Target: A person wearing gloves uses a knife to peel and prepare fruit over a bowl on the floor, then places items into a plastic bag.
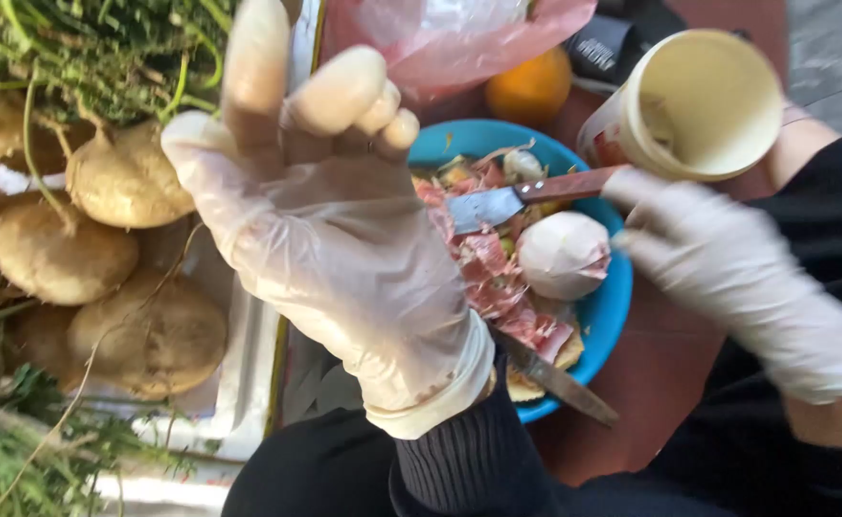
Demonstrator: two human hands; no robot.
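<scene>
My left hand (335, 239) is raised, fingers spread and empty, while my right hand (728, 258) grips the knife (526, 196) over the peeled root (563, 255) just left of it, judged ready for trimming.

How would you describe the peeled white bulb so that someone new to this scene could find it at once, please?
Start at the blue bowl in the middle, between the two gloved hands. On its right side, beside the pink peelings and just below the knife blade, lies the peeled bulb. It is smooth and pale white, unlike the brown, unpeeled roots piled on the left.
</scene>
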